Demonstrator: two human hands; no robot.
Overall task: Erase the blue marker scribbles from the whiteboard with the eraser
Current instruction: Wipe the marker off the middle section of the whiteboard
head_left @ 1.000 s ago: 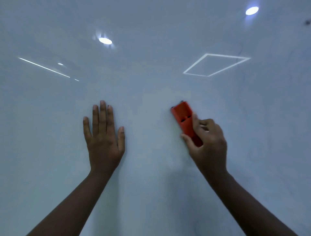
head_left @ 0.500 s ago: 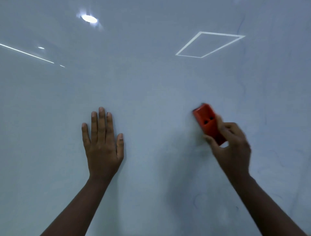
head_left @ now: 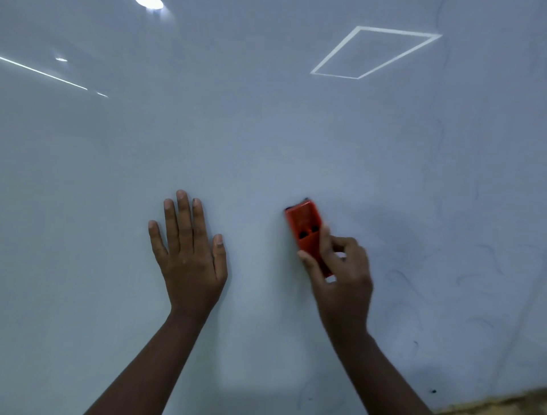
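Note:
A glossy whiteboard [head_left: 266,133] fills nearly the whole head view. My right hand [head_left: 340,275] grips an orange eraser [head_left: 305,225] by its lower end and holds it flat against the board just right of centre. My left hand [head_left: 189,251] lies flat on the board with straight fingers, to the left of the eraser. Faint blue marker traces [head_left: 473,278] show on the board to the right of my right hand, thin and partly smeared.
Ceiling lights are reflected in the board: a bright spot [head_left: 149,3] at the top, a square outline [head_left: 376,51] at upper right and a line [head_left: 44,74] at upper left. A brown edge [head_left: 503,404] shows at the bottom right corner.
My right hand has swept the eraser right and then back left across the board. My left hand has stayed flat in place. The view has shifted slightly.

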